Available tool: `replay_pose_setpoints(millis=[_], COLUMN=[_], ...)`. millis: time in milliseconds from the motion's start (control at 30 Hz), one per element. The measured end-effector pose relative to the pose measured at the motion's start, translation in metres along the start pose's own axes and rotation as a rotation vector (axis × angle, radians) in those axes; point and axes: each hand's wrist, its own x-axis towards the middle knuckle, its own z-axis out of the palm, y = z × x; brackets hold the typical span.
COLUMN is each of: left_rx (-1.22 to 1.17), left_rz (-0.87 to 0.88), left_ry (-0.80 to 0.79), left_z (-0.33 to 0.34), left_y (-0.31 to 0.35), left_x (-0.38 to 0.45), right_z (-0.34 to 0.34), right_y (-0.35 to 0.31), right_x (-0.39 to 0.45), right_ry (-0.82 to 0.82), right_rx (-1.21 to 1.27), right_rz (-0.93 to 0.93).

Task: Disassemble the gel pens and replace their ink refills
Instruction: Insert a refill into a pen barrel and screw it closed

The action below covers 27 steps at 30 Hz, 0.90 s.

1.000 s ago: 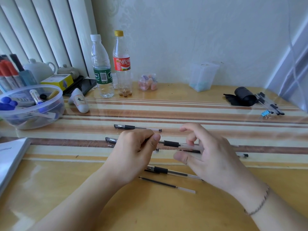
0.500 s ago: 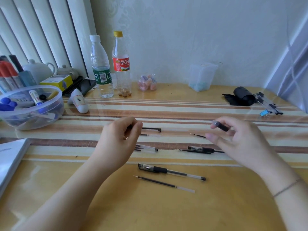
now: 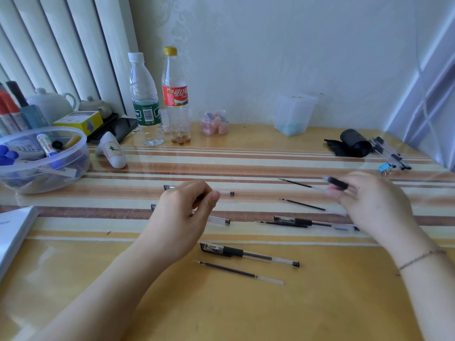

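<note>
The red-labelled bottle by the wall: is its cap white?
No. The red-labelled bottle has a yellow cap; the white cap sits on the green-labelled bottle beside it.

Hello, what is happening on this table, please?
A person is taking gel pens apart. The right hand holds a black grip section above the table; the left hand holds a clear barrel. Loose refills and a capped, assembled pen lie on the table.
</note>
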Motion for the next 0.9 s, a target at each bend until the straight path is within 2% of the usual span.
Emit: replay_pose_setpoints(millis=[100, 233, 400, 500, 767, 900], left_rx=[0.042, 0.064, 0.068, 0.068, 0.079, 0.075], left_rz=[0.051, 0.069, 0.081, 0.076, 0.107, 0.121], left_ry=[-0.056, -0.096, -0.099, -0.102, -0.093, -0.029], left_z=[0.003, 0.004, 0.004, 0.004, 0.004, 0.004], left_y=[0.0, 0.0, -0.003, -0.002, 0.0, 0.002], left_x=[-0.002, -0.004, -0.003, -0.004, -0.003, -0.003], right_z=[0.01, 0.017, 0.01, 0.011, 0.015, 0.005], right_y=[0.021, 0.022, 0.015, 0.008, 0.002, -0.02], right_x=[0.005, 0.006, 0.004, 0.001, 0.004, -0.003], right_ry=[-0.048, -0.149, -0.158, -0.217, -0.228, -0.153], right_rx=[-0.073, -0.081, 0.073, 0.156, 0.043, -0.08], right_rz=[0.202, 0.264, 0.162, 0.096, 0.071, -0.105])
